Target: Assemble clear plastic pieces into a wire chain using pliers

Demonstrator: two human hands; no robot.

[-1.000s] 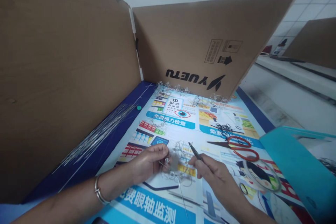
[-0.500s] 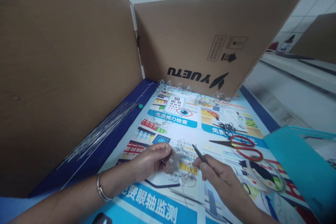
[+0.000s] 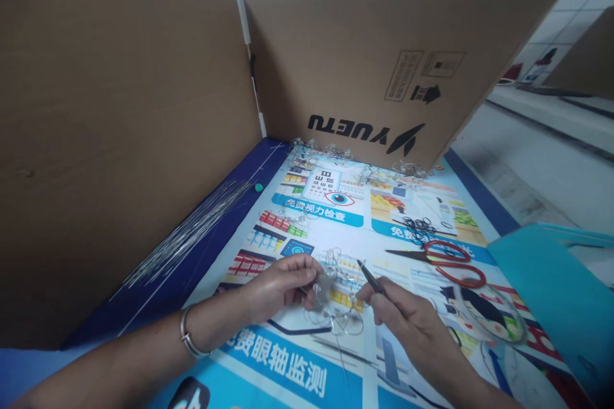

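Observation:
My left hand [image 3: 283, 284], with a metal bangle on its wrist, pinches the edge of a looped wire-and-bead piece [image 3: 338, 319]. Thin silvery wire and clear beads make up this piece, and a long straight wire end hangs from it toward me. On its other side, my right hand [image 3: 403, 316] grips a slim dark pointed tool [image 3: 369, 276] with a lighter tip, aimed up and left; its exact kind is unclear. My right fingertips are close to the wire loops, and whether they touch a strand is hard to tell.
Red-handled scissors [image 3: 453, 259] lie beyond my right hand, near black rings [image 3: 417, 228] and a clear coil [image 3: 518, 326]. Straight wires [image 3: 192, 223] lie at left. Cardboard walls [image 3: 144, 108] stand left and behind; a turquoise container [image 3: 542, 281] sits at right.
The view has tilted and shifted slightly. Both hands keep their grips, and the wire-and-bead piece stays between them with little visible change.

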